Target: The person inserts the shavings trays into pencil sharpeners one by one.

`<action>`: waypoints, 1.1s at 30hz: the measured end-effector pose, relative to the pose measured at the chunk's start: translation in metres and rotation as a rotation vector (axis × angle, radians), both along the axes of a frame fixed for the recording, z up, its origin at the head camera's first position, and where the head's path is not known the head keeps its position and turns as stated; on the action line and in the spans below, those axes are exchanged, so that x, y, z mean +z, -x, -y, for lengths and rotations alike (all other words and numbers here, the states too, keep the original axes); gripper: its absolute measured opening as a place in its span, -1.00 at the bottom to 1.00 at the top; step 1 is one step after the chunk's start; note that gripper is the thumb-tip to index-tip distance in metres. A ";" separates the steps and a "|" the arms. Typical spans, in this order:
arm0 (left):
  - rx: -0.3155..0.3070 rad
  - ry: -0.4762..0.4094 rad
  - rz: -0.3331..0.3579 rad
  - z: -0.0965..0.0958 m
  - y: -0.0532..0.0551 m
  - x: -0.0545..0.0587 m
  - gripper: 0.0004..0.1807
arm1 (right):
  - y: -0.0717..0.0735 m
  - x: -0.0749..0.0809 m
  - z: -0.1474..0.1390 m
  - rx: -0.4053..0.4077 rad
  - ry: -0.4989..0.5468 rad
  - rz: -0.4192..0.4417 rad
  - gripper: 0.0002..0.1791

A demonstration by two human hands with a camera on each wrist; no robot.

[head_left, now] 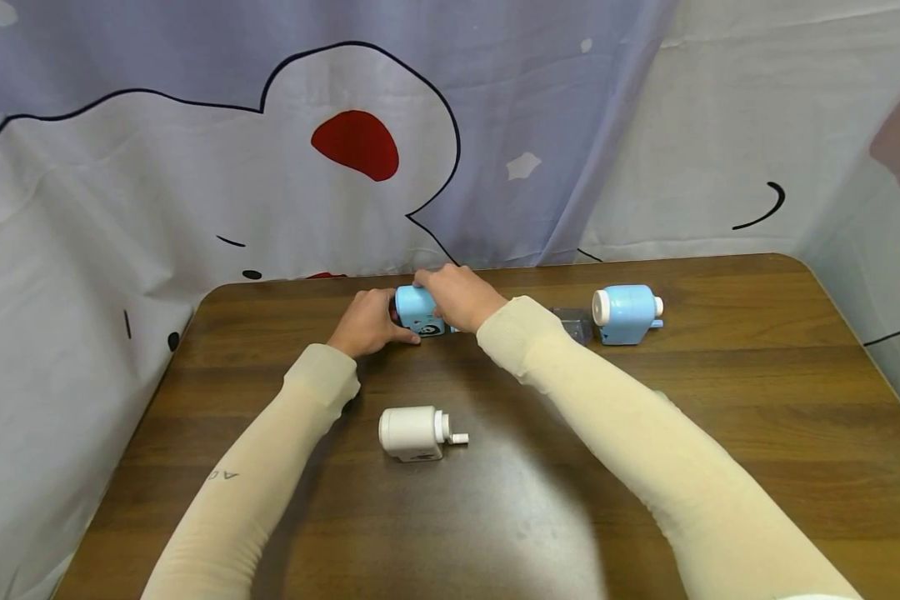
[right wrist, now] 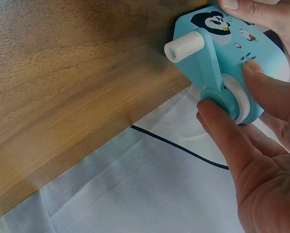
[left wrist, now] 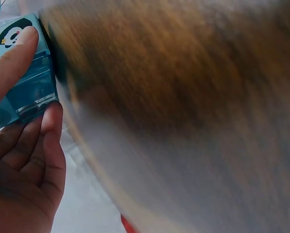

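At the back of the table, both hands hold a light blue crank pencil sharpener (head_left: 417, 310) with a panda picture on its side. My left hand (head_left: 367, 323) grips its left end. In the left wrist view, the thumb lies by the panda and fingertips touch the see-through drawer (left wrist: 35, 90). From the right, my right hand (head_left: 461, 297) grips the crank end. The right wrist view shows its thumb on the blue body and a finger at the base of the crank (right wrist: 212, 63), whose white knob (right wrist: 184, 47) sticks out.
A cream crank sharpener (head_left: 411, 433) lies nearer the front. To the right stands another blue sharpener (head_left: 626, 315), with a clear plastic drawer-like piece (head_left: 574, 325) beside it. A small green thing (head_left: 662, 395) peeks from behind the right sleeve. A patterned curtain (head_left: 517, 125) hangs behind the table.
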State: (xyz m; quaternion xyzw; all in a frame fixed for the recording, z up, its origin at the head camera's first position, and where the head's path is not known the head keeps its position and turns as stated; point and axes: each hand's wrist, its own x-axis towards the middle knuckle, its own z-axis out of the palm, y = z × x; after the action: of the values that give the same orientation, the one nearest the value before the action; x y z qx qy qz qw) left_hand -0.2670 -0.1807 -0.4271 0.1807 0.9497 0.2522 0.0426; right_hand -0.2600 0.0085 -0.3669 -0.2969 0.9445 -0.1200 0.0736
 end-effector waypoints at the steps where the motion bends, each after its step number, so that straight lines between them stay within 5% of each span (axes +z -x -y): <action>1: 0.001 -0.001 0.002 0.000 0.000 0.000 -0.45 | 0.000 0.000 0.000 0.000 0.002 0.001 -0.44; 33: -0.038 0.017 0.032 -0.002 0.002 0.000 -0.32 | -0.003 0.003 0.003 0.008 -0.050 -0.008 -0.44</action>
State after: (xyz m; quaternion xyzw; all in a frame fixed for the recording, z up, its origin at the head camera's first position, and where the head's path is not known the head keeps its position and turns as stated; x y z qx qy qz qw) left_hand -0.2686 -0.1784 -0.4271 0.1943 0.9474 0.2462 0.0643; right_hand -0.2569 0.0060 -0.3634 -0.2991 0.9463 -0.0948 0.0780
